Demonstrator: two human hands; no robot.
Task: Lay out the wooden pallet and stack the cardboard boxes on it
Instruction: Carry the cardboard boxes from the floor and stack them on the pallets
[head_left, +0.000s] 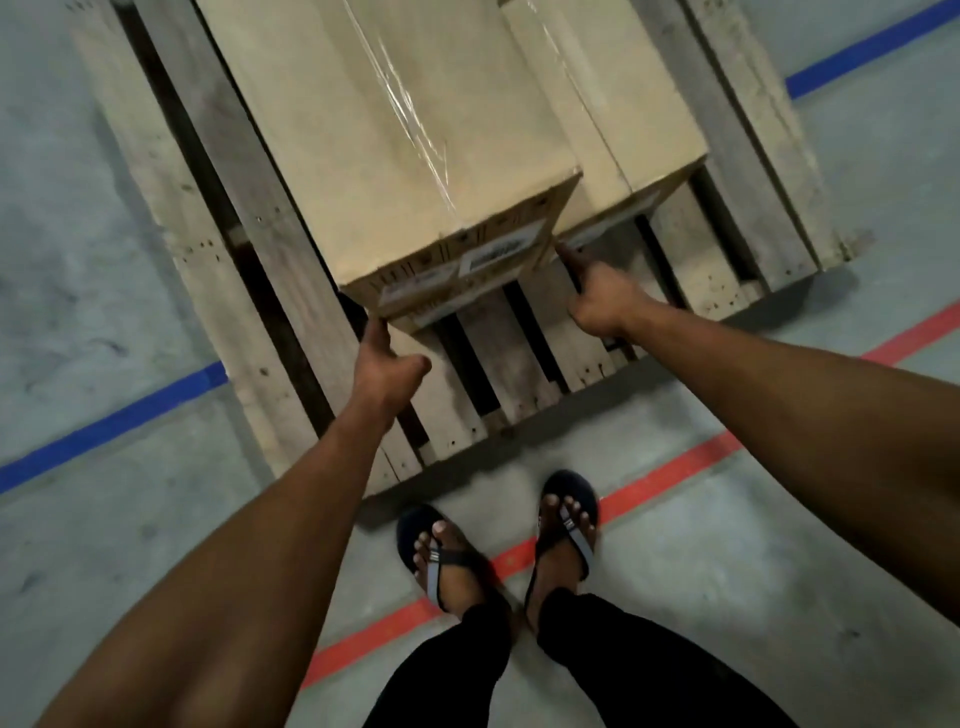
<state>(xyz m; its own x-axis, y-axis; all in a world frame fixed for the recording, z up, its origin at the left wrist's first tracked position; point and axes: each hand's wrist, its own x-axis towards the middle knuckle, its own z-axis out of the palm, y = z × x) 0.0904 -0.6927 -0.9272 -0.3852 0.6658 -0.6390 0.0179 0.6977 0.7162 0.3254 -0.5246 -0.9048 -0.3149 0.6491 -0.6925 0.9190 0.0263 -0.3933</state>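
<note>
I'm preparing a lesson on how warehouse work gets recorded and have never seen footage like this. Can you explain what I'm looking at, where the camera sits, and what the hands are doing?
There is no machine here: a person wears a camera on the head, looking down at their own arms and sandalled feet. On the concrete floor lies a wooden pallet with cardboard boxes on it. The left hand and right hand hold the near bottom corners of the top box, which sits on another box, beside a lower box.
</note>
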